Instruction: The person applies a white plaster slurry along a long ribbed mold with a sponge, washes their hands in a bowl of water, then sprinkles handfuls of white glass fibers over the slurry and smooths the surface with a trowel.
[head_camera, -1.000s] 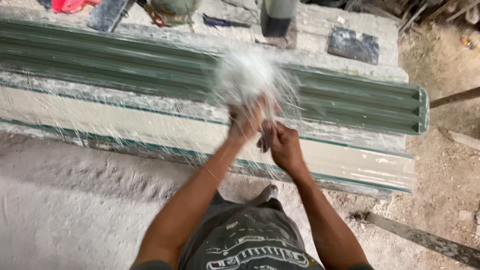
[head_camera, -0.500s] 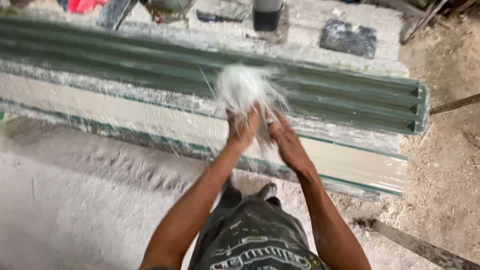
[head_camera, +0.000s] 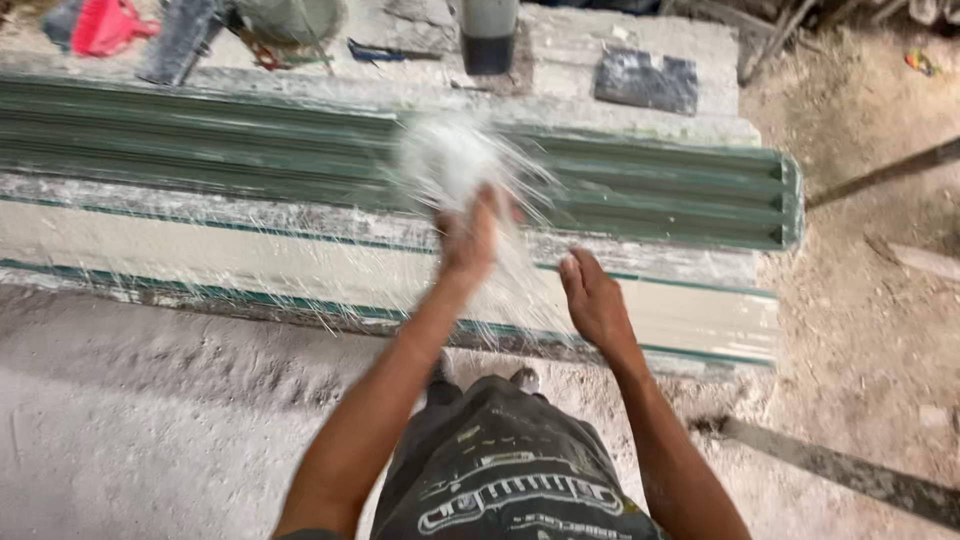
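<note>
White fibre wad (head_camera: 450, 160), green ribbed mould (head_camera: 650, 185)

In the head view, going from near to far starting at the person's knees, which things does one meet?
Dusty floor → pale mould strip → right hand → left hand holding white fibre bundle → green ribbed mould → dark container.

Dusty floor (head_camera: 150, 450): long green mould (head_camera: 250, 140), pale moulding (head_camera: 250, 265) alongside.
</note>
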